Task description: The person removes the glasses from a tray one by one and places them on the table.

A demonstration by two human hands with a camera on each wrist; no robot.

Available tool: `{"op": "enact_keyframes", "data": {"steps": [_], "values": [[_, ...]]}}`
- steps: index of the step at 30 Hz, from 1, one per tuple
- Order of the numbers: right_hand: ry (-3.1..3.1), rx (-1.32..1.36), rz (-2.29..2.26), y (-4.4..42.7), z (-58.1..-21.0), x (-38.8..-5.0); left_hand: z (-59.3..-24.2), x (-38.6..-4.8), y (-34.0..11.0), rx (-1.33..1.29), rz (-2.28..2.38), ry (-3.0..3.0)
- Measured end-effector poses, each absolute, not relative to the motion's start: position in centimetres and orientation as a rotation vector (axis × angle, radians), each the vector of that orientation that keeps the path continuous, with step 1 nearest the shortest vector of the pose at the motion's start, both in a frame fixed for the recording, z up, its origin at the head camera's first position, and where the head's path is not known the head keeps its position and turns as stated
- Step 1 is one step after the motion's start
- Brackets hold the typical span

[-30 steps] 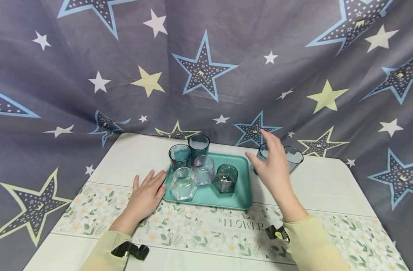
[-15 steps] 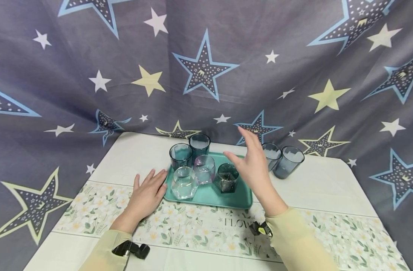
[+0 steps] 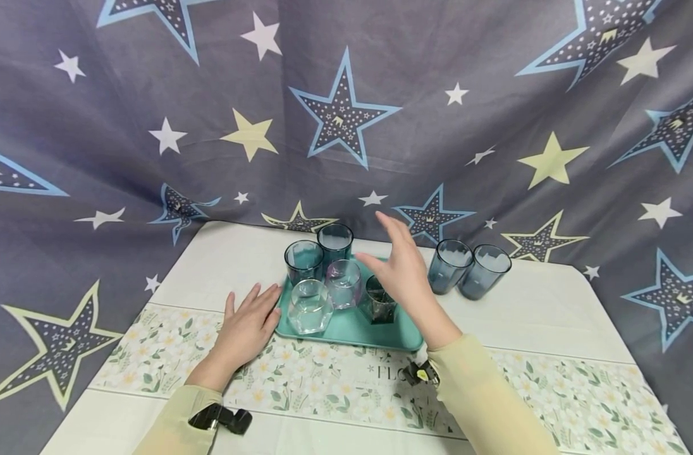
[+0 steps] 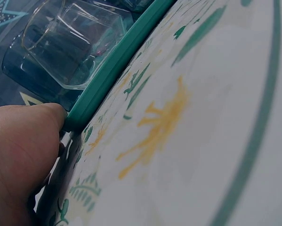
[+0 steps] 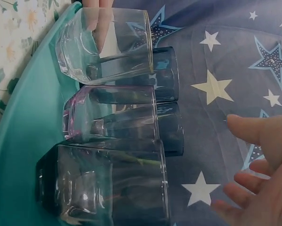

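Note:
My left hand point(image 3: 246, 332) lies with its fingers stretched out beside the left edge of a teal tray point(image 3: 352, 338); in the left wrist view its thumb touches the tray's rim point(image 4: 105, 77). Over the tray's right part hovers my right hand point(image 3: 402, 268), thumb and fingers spread, holding nothing. It partly covers a dark grey glass point(image 3: 379, 306). To the left of that glass stand a pink-tinted glass point(image 3: 343, 284) and a clear glass point(image 3: 310, 309) with an angular base. Two blue glasses, one nearer point(image 3: 303, 260) and one farther point(image 3: 335, 243), stand behind them.
Two more blue glasses, a left one point(image 3: 449, 268) and a right one point(image 3: 483, 275), stand close together on the table point(image 3: 551, 303), right of the tray. A star-patterned curtain point(image 3: 335, 189) hangs behind the table. A floral band crosses the tablecloth.
My right hand has moved left, from in front of the two blue glasses on the table to over the tray, its fingers still spread. The left hand has stayed in place.

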State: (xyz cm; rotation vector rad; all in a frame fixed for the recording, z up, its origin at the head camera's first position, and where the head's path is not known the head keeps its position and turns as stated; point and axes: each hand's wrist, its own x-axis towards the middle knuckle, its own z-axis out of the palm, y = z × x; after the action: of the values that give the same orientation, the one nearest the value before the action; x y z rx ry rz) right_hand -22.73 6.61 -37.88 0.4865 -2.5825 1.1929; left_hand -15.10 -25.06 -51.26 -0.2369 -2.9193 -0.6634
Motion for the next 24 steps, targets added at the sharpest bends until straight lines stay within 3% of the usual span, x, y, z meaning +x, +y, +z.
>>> {"op": "enact_keyframes", "data": {"steps": [9,24], "values": [[-2.686,0.594,1.233,4.9,-38.7,-24.4,-51.6,-15.2,-25.1,-0.240,-0.664,-2.924],[-2.840,0.526,1.274,2.9,-39.7,-26.7,-51.7,-15.2,-25.2,-0.236,-0.660,-2.931]]}}
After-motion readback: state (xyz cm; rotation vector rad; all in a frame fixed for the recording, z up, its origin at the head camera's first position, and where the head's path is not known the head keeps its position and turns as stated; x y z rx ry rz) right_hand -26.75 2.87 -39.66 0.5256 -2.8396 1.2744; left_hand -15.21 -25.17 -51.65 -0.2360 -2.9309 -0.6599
